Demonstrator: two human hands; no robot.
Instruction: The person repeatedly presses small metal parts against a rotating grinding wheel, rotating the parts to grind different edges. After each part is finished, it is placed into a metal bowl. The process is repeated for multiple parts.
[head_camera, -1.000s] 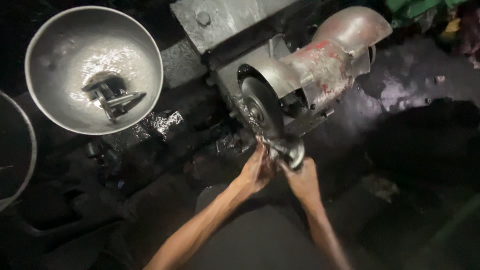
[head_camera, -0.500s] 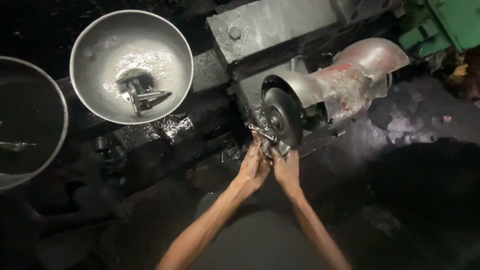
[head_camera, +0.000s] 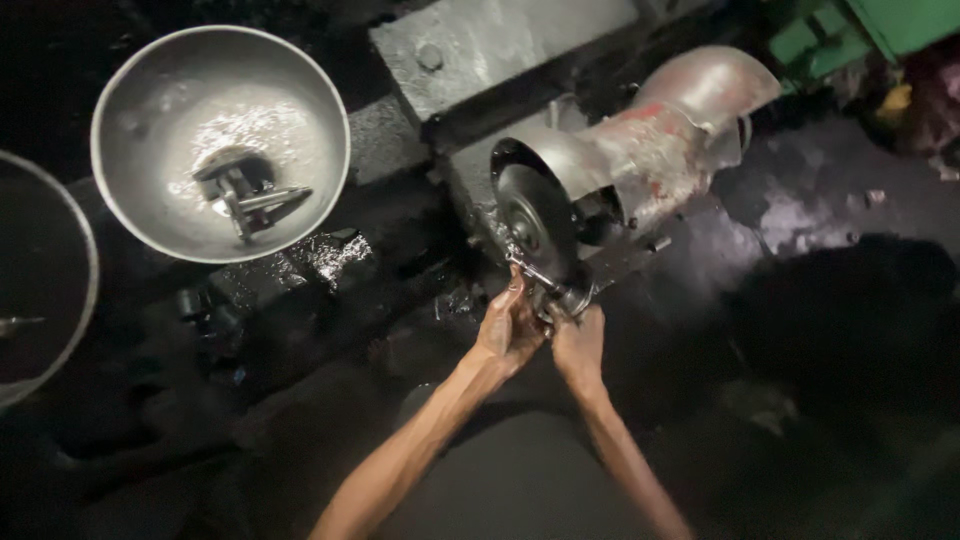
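My left hand (head_camera: 510, 328) and my right hand (head_camera: 578, 343) are close together, both gripping a small shiny metal part (head_camera: 553, 288). The part is pressed against the lower edge of the dark grinding wheel (head_camera: 535, 224) of a bench grinder (head_camera: 640, 160). The grinder has a silvery guard and a grimy reddish body, and it sits on a grey metal block (head_camera: 490, 45). My fingers hide most of the part, so its exact shape is unclear.
A large metal bowl (head_camera: 130, 120) holding liquid and several small metal parts (head_camera: 245, 190) stands at the upper left. Another round basin's rim (head_camera: 88, 270) shows at the far left. The ground is dark, wet and greasy. Something green (head_camera: 880, 25) is at the top right.
The view has shifted, so the bowl and grinder sit further right in frame. My hands have stayed at the wheel's lower edge, holding the part against it.
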